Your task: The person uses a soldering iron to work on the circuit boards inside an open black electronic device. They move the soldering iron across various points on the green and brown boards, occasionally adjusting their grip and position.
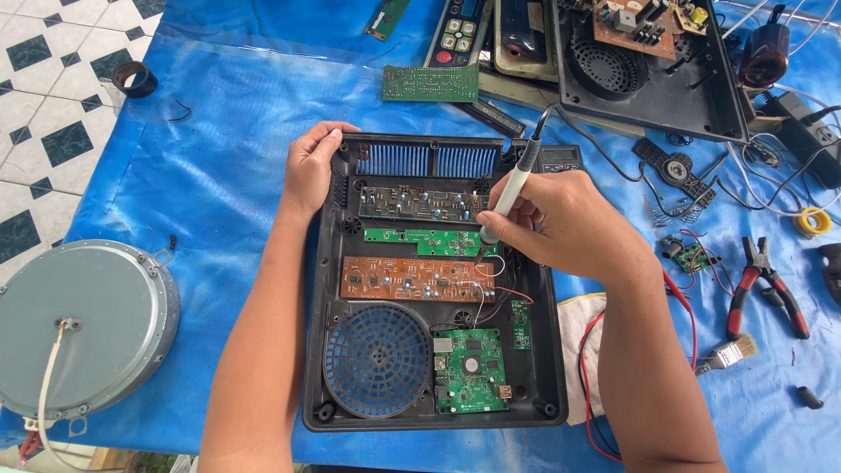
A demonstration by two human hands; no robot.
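A black plastic appliance base (324, 289) lies open on a blue sheet, holding a dark board (420, 203), a narrow green board (419, 240), a brown board (403, 278), a square green board (470, 370) and a round fan grille (377, 359). My left hand (311, 166) grips the base's top-left corner. My right hand (561, 223) holds a soldering iron (517, 184) like a pen, its tip down at the right end of the narrow green board.
A round grey heating coil plate (83, 324) lies at left. A second opened base (648, 61), loose green board (431, 83), red-handled pliers (764, 285), a small brush (727, 355), solder roll (813, 221), tape roll (133, 79) and wires lie around. Tiled floor shows at upper left.
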